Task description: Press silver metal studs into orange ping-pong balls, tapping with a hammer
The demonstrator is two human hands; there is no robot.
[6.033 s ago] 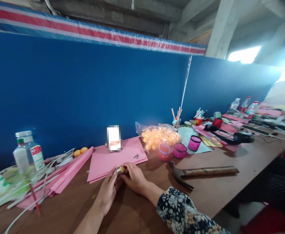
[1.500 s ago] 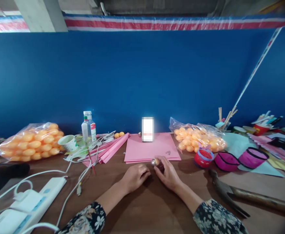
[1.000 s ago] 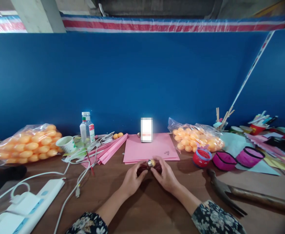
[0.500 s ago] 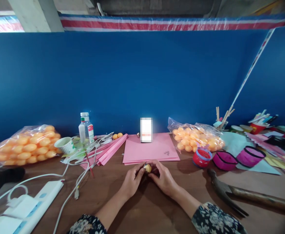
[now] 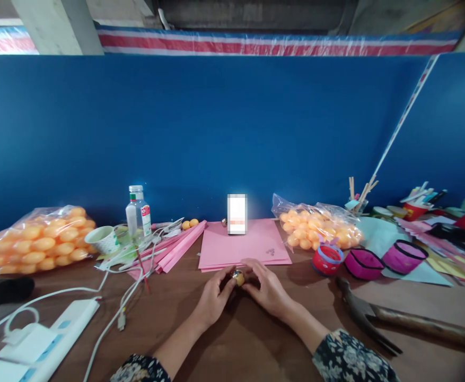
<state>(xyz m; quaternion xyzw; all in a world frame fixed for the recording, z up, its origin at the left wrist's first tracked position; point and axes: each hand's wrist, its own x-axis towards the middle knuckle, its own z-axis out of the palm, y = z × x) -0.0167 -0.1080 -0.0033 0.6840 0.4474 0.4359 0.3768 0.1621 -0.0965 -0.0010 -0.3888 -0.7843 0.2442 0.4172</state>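
Between my hands, just above the tabletop in the middle, is a small shiny gold ball (image 5: pixel 238 277). My left hand (image 5: pixel 215 298) pinches it from the left with thumb and fingers. On the other side my right hand (image 5: pixel 270 293) curls round it, its thumb close by the ball and a forefinger arched above it. The fingers partly cover the ball, so fine details do not show. Beyond my fingertips lie stacked pink sheets (image 5: pixel 216 249) with a small dark print at their right corner.
A bright blurred upright panel (image 5: pixel 237 214) stands on the sheets. Bags of orange balls lie left (image 5: pixel 37 241) and right (image 5: pixel 315 225). To the right are a hammer (image 5: pixel 415 318), a red cup (image 5: pixel 327 260) and purple bands (image 5: pixel 405 257); left, a power strip (image 5: pixel 69 323), cables and bottle (image 5: pixel 138 215).
The gold ball has turned and shows more of its shiny face. My right forefinger has lifted slightly away from it. The view has shifted a little.
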